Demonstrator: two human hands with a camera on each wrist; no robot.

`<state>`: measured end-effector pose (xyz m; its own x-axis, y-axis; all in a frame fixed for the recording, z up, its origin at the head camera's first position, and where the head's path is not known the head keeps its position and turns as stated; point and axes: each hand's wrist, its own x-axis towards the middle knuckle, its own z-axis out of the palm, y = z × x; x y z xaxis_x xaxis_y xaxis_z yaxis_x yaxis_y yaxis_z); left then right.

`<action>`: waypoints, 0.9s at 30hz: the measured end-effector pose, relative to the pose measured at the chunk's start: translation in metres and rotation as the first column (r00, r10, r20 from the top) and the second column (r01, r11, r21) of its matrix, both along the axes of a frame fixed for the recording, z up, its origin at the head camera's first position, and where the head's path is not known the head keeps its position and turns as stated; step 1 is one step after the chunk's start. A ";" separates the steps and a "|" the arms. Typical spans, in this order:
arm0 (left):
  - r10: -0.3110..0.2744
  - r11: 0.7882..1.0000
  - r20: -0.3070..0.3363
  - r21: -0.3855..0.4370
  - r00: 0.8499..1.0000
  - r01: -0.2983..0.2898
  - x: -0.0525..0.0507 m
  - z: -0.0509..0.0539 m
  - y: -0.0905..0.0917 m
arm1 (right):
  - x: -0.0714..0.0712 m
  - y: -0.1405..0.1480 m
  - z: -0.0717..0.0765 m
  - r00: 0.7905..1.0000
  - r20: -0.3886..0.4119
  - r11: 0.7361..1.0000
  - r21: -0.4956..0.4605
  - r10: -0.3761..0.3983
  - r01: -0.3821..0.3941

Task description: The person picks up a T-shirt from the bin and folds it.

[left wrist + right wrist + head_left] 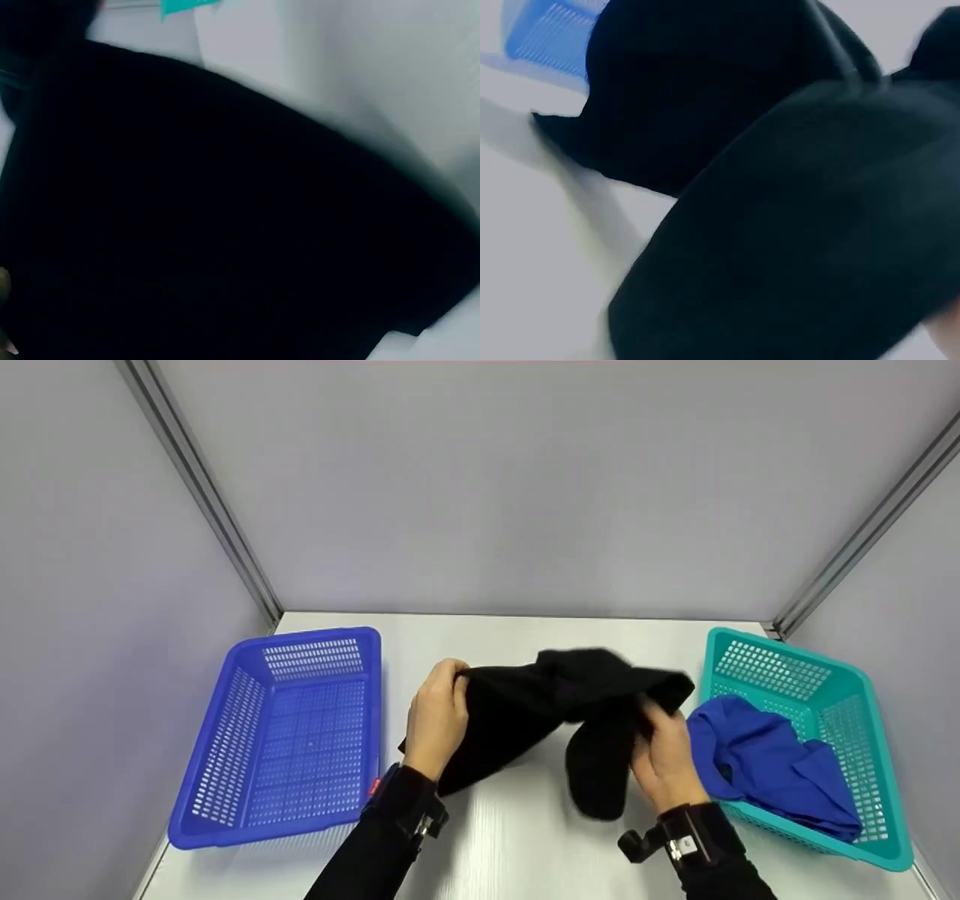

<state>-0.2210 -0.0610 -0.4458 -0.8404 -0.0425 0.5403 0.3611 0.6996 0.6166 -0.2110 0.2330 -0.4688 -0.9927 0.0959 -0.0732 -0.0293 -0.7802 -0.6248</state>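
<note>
A black garment (577, 690) hangs between my two hands above the white table, bunched in the middle; its exact kind cannot be made out. My left hand (437, 716) pinches its left end, thumb toward the middle. On the other side my right hand (664, 750) grips the garment near its right end, the fingers partly hidden by the fabric. A rounded flap dangles beside that hand. In the left wrist view the black fabric (225, 210) fills most of the picture, and in the right wrist view the fabric (802, 225) is blurred.
To the left stands a blue plastic basket (373, 720) with nothing in it. A teal basket (874, 735) at the right holds a crumpled blue cloth (780, 765), partly over its near left rim. Grey panels (525, 495) enclose the white table (517, 840) at the back and sides.
</note>
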 end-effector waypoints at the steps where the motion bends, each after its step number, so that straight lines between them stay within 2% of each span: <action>1: 0.002 1.000 0.028 -0.021 1.000 -0.001 0.000 -0.003 -0.001 | 0.001 0.001 -0.007 0.998 0.043 0.999 0.025 -0.034 0.033; 3: -0.001 0.997 0.106 -0.075 0.994 0.009 0.001 -0.009 -0.002 | 0.003 0.002 -0.020 0.989 0.118 0.993 0.080 -0.090 0.081; 5: -0.022 0.989 0.216 -0.135 0.976 0.053 0.003 -0.016 -0.003 | 0.006 0.004 -0.031 0.977 0.169 0.982 0.158 -0.128 0.101; 6: -0.038 0.983 0.283 -0.164 0.958 0.087 0.004 -0.020 -0.003 | 0.008 0.005 -0.035 0.974 0.182 0.977 0.191 -0.132 0.097; 8: -0.062 0.959 0.409 -0.227 0.910 0.168 0.008 -0.026 -0.002 | 0.011 0.007 -0.041 0.974 0.188 0.971 0.222 -0.129 0.085; 10: -0.083 0.927 0.485 -0.282 0.870 0.246 0.012 -0.032 0.000 | 0.015 0.007 -0.042 0.979 0.174 0.970 0.234 -0.109 0.066; 11: -0.090 0.912 0.503 -0.304 0.859 0.274 0.014 -0.034 0.003 | 0.016 0.007 -0.041 0.980 0.172 0.966 0.251 -0.101 0.056; 12: -0.100 0.900 0.509 -0.320 0.855 0.296 0.016 -0.036 0.006 | 0.017 0.005 -0.038 0.982 0.167 0.961 0.275 -0.093 0.044; 14: -0.125 0.885 0.473 -0.343 0.872 0.314 0.020 -0.040 0.016 | 0.018 -0.001 -0.029 0.984 0.157 0.939 0.343 -0.082 0.023; 17: -0.195 0.881 0.398 -0.331 0.896 0.339 0.027 -0.043 0.039 | 0.020 -0.018 -0.009 0.986 0.144 0.892 0.452 -0.084 0.010; 20: -0.236 0.881 0.326 -0.326 0.915 0.343 0.035 -0.047 0.066 | 0.023 -0.034 0.013 0.989 0.121 0.873 0.487 -0.081 0.012; 22: -0.213 0.892 0.278 -0.336 0.937 0.303 0.040 -0.049 0.079 | 0.024 -0.042 0.026 0.990 0.101 0.854 0.520 -0.095 0.029; 25: -0.127 0.918 0.232 -0.341 0.964 0.203 0.041 -0.052 0.084 | 0.024 -0.045 0.042 0.988 0.053 0.812 0.578 -0.143 0.086; 27: -0.069 0.946 0.254 -0.290 0.965 0.144 0.037 -0.052 0.077 | 0.022 -0.041 0.049 0.983 0.008 0.794 0.591 -0.183 0.143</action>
<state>-0.1841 0.0164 -0.4978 -0.9360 0.1889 0.2969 0.3132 0.8319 0.4582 -0.1887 0.1920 -0.4200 -0.9540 0.2998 -0.0102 -0.0687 -0.2514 -0.9654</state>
